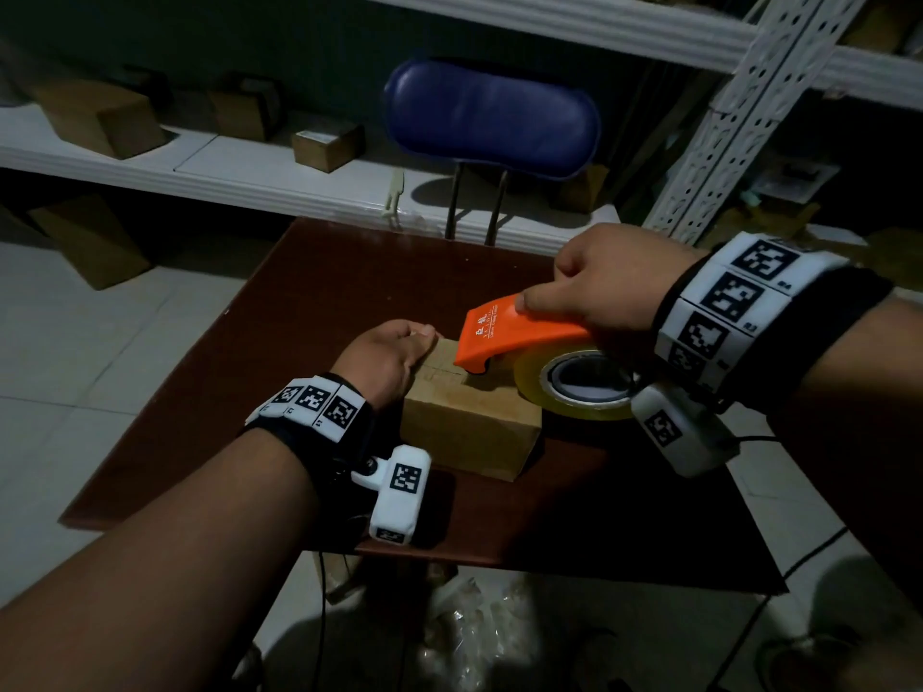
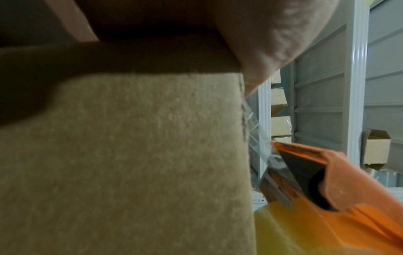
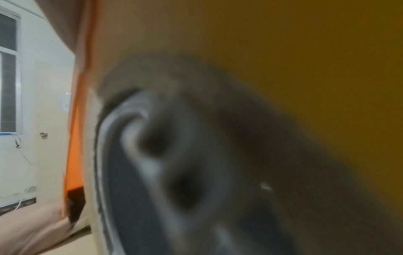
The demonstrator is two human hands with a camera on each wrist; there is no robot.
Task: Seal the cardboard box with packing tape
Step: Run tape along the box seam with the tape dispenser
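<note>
Small brown cardboard box (image 1: 469, 417): on dark red-brown desk (image 1: 309, 292), near its middle, flaps down, top seam visible.

Left hand (image 1: 384, 357): laid on far left top corner of box, fingers curled over far edge, thumb along top; grip clasping the box. From the left wrist view, box side (image 2: 130, 155) filling the picture, fingers (image 2: 261, 43) over upper edge.

Right hand (image 1: 609, 287): over orange tape dispenser (image 1: 514, 337), thumb on its upper shell, fingers wrapped round the far side; grip closed around dispenser.

Dispenser: nose down on top of box at the seam, just right of left hand. Yellowish tape roll (image 1: 579, 382) mounted behind, overhanging right edge of box. From the left wrist view, strip of clear tape (image 2: 259, 138) stretched between box corner and dispenser blade (image 2: 274, 186).

Right wrist view: blurred roll core (image 3: 174, 163) and orange shell edge (image 3: 74, 138) only.

Background: blue chair back (image 1: 492, 117) beyond desk; white shelf (image 1: 239, 172) carrying further cardboard boxes.
</note>
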